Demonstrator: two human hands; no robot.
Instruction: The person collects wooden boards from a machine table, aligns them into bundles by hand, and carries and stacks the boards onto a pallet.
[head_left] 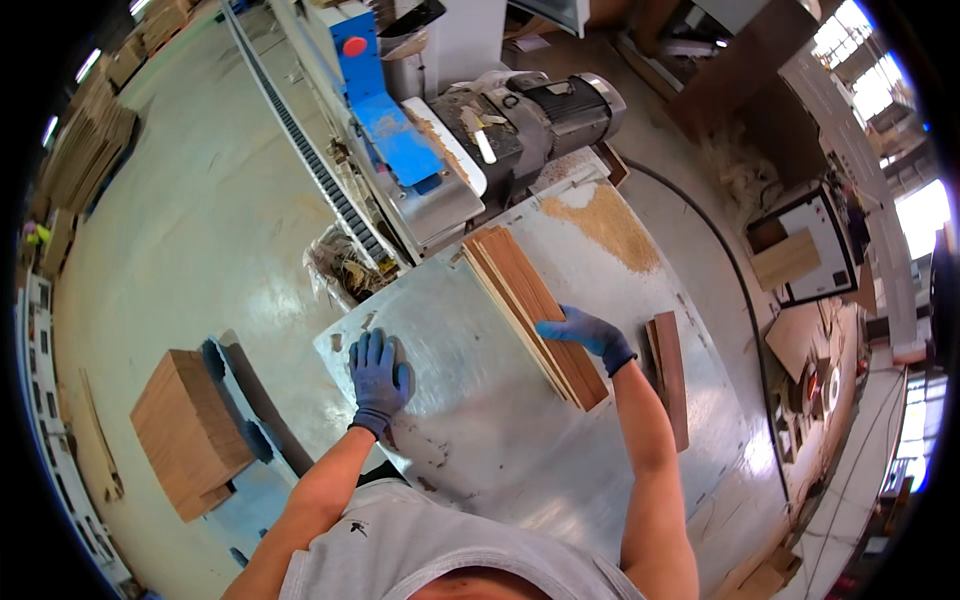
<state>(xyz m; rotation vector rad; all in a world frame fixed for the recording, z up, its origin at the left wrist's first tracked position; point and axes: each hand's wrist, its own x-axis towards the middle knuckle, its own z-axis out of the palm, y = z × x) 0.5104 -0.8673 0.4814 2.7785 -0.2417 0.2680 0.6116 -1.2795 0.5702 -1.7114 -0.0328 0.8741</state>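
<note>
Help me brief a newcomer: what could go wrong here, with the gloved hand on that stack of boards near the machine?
The right hand presses a fanned stack of boards; the boards could slide apart on the smooth metal table. Its glove may snag if the stack reaches the machine. Sawdust on the table could make boards skid.

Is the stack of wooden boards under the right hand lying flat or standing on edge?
On edge: the stack of wooden boards shows thin edges upward, right hand on top.
</note>
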